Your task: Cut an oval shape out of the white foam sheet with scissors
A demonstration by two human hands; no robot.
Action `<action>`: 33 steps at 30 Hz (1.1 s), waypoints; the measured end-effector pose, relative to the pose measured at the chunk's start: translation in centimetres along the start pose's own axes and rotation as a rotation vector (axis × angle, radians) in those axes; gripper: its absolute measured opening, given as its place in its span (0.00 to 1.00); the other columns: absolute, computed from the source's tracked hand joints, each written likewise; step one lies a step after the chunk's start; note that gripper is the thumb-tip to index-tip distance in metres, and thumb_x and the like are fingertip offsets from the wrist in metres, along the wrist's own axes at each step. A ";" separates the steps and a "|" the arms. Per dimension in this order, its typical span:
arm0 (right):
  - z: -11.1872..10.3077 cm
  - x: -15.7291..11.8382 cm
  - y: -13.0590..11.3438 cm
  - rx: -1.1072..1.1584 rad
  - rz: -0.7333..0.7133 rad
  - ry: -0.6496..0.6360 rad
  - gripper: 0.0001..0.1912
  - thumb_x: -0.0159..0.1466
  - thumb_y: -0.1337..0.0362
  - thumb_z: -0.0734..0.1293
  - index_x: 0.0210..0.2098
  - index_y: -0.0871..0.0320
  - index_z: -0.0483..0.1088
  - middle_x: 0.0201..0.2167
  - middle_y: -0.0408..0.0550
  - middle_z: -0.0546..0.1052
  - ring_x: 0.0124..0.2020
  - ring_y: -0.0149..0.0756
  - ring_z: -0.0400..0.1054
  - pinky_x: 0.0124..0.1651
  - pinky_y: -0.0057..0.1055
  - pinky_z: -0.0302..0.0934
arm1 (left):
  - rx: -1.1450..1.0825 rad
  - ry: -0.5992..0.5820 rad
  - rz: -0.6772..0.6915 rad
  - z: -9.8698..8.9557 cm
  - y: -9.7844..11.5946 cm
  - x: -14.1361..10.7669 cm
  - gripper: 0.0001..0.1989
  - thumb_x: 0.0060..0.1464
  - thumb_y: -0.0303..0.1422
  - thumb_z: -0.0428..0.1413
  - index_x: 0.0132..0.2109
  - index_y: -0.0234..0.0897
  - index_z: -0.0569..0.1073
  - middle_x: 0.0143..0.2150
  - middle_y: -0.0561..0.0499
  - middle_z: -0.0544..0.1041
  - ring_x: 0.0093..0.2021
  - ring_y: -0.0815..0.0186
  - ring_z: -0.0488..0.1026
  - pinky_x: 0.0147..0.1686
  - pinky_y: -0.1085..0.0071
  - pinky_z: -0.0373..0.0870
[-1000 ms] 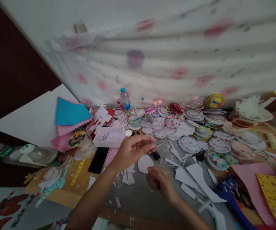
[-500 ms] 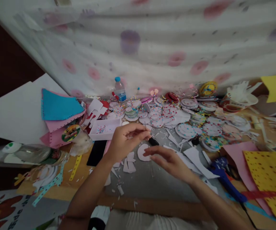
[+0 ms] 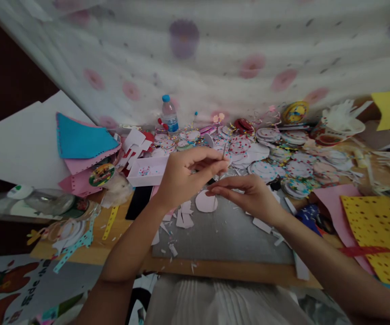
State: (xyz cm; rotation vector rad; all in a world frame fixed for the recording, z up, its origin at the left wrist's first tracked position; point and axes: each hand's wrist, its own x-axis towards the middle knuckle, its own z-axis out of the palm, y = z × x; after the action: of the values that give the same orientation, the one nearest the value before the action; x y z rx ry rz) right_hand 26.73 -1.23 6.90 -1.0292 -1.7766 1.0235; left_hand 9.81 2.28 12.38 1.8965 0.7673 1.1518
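My left hand (image 3: 190,176) is raised over the grey mat (image 3: 215,239), its thumb and fingers pinched on a thin needle (image 3: 224,151) that points upward. Just to its right and lower, my right hand (image 3: 245,194) has thumb and fingertips pressed together; what they hold, if anything, is too small to make out. A round pale paper disc (image 3: 206,201) lies on the mat below both hands, beside torn paper scraps (image 3: 184,214). Left of my left hand, a white box (image 3: 147,170) holds small coloured bits.
Piles of decorated paper discs (image 3: 266,171) cover the table's back. A small water bottle (image 3: 170,115) stands behind them. Large plastic bottles (image 3: 46,203) lie at left. Blue-handled scissors (image 3: 312,219) and dotted yellow felt (image 3: 378,243) are at right.
The view has tilted down slightly. My left hand has moved up and right with the needle. My right hand's spread fingers have closed together, and it has risen nearer my left hand.
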 end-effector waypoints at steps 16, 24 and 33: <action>4.0 -3.6 6.5 -0.177 -0.086 -0.048 0.12 0.67 0.59 0.62 0.38 0.54 0.77 0.33 0.49 0.79 0.35 0.36 0.72 0.39 0.32 0.63 | -0.070 0.121 0.036 0.2 -0.8 -2.2 0.03 0.54 0.30 0.60 0.37 0.37 0.78 0.32 0.54 0.81 0.32 0.70 0.79 0.34 0.75 0.77; 3.4 -4.3 6.7 -0.234 -0.057 0.026 0.10 0.66 0.60 0.63 0.36 0.54 0.76 0.31 0.49 0.79 0.32 0.37 0.72 0.36 0.32 0.63 | -0.046 0.191 -0.066 -1.3 -2.7 -4.2 0.07 0.58 0.35 0.56 0.41 0.36 0.75 0.35 0.50 0.81 0.36 0.67 0.79 0.39 0.72 0.77; 2.2 -8.5 10.0 -0.348 0.179 0.019 0.13 0.65 0.59 0.62 0.29 0.55 0.75 0.25 0.47 0.78 0.25 0.38 0.71 0.27 0.31 0.61 | 0.851 0.006 -0.143 -5.6 -11.5 -5.5 0.12 0.61 0.26 0.46 0.44 0.35 0.73 0.42 0.44 0.77 0.45 0.61 0.74 0.47 0.62 0.71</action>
State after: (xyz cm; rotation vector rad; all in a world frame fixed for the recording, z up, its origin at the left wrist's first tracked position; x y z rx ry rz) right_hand 29.99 -6.13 -5.07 -1.4275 -1.9150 0.8204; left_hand 1.34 5.55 1.82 2.4427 1.5400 0.7860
